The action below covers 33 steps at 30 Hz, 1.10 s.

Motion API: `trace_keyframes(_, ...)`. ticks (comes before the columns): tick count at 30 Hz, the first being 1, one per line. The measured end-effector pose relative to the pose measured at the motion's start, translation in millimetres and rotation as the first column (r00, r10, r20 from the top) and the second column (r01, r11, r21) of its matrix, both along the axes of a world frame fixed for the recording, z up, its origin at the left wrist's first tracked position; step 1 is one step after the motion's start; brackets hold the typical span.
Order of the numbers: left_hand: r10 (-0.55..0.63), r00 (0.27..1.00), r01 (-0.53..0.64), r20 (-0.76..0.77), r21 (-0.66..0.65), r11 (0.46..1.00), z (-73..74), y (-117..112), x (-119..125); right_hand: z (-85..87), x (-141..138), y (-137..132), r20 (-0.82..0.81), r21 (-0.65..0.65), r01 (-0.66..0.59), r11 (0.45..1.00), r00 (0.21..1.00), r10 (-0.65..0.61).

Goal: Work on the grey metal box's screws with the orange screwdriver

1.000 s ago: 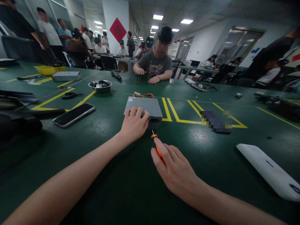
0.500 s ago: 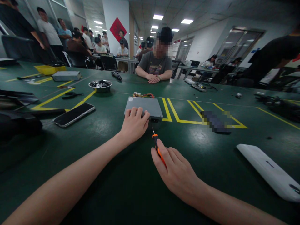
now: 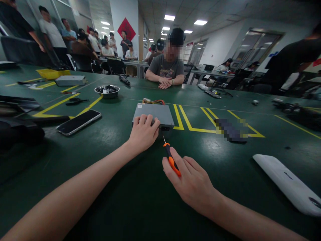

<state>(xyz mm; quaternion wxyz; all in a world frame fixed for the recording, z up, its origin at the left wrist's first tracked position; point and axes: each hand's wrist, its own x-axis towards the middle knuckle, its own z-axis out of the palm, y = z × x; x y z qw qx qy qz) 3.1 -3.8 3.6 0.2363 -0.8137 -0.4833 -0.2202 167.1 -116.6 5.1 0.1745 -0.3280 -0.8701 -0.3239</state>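
A flat grey metal box (image 3: 157,113) with coloured wires (image 3: 153,101) at its far end lies on the green table. My left hand (image 3: 143,133) rests on the box's near left corner, fingers curled over its top edge. My right hand (image 3: 192,182) is closed around a small screwdriver (image 3: 171,159) with an orange and black handle. The thin tip points at the near side of the box and stops a little short of it.
A phone (image 3: 78,122) lies to the left, a metal bowl (image 3: 107,91) of small parts behind it. A white oblong object (image 3: 288,182) sits at the right. Yellow lines (image 3: 190,126) mark the table. A person (image 3: 166,68) sits opposite with hands together.
My right hand has drawn the screwdriver back slightly, and more of its handle now shows above my fingers. The person opposite has brought both hands together. My left hand has stayed put.
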Motion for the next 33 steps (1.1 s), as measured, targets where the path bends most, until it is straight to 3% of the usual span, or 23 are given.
trace_keyframes(4,-0.004,1.000,0.004,0.005,0.006,1.000,-0.6,0.6,0.0,-3.3,-0.6,-1.6,0.004,-0.080,0.069,0.994,0.998,-0.069)
trace_keyframes(7,0.005,1.000,-0.004,-0.015,0.015,1.000,-0.7,1.1,-0.4,-6.2,-3.3,-2.6,0.024,-0.120,0.045,0.992,0.999,-0.043)
trace_keyframes(10,0.010,1.000,-0.010,-0.024,0.017,1.000,-0.7,1.2,-0.5,-4.9,-2.8,-1.0,0.039,-0.089,-0.009,0.996,0.999,0.013)
trace_keyframes(14,0.002,1.000,-0.002,0.000,0.012,1.000,-0.3,0.4,0.0,-1.4,0.6,1.0,-0.003,-0.029,0.013,0.999,1.000,-0.013)
trace_keyframes(19,0.024,0.999,-0.023,-0.034,0.027,0.999,-0.2,-0.1,0.3,-3.8,-1.8,-1.2,0.036,-0.158,0.023,0.987,0.999,-0.018)
trace_keyframes(26,0.021,0.999,-0.020,-0.038,0.022,1.000,0.0,0.0,-0.2,2.9,1.6,0.8,0.009,-0.022,-0.004,1.000,1.000,0.004)
trace_keyframes(33,0.031,0.998,-0.029,-0.047,0.037,0.999,-0.3,0.3,-0.3,-0.1,-2.9,-1.0,0.039,-0.100,0.042,0.994,0.998,-0.038)
